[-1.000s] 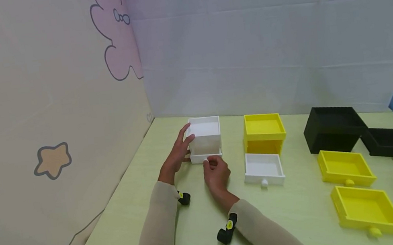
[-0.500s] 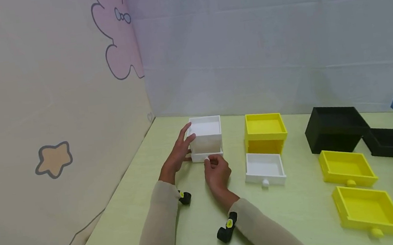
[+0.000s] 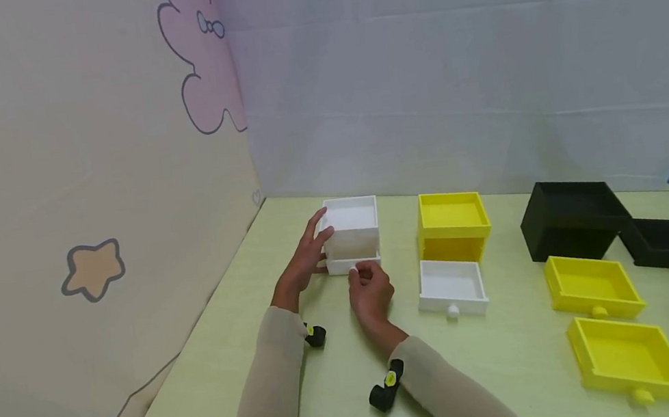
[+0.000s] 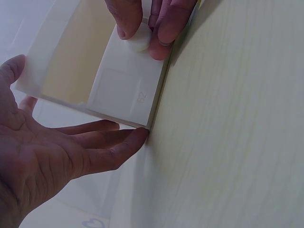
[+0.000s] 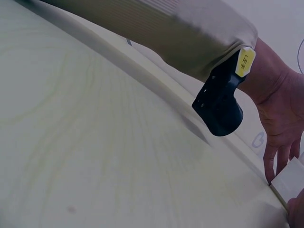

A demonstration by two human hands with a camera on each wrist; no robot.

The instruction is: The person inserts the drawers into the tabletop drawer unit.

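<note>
Head view: the left hand [image 3: 302,265], fingers spread, touches the left side of a white box [image 3: 351,214] on the bench [image 3: 216,346]; the right hand [image 3: 371,292] pinches the knob [image 4: 139,40] of the drawer [image 4: 118,88] low in it.

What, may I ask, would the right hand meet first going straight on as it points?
Likely the drawer front in the white cabinet, just behind the knob the right hand pinches.
</note>
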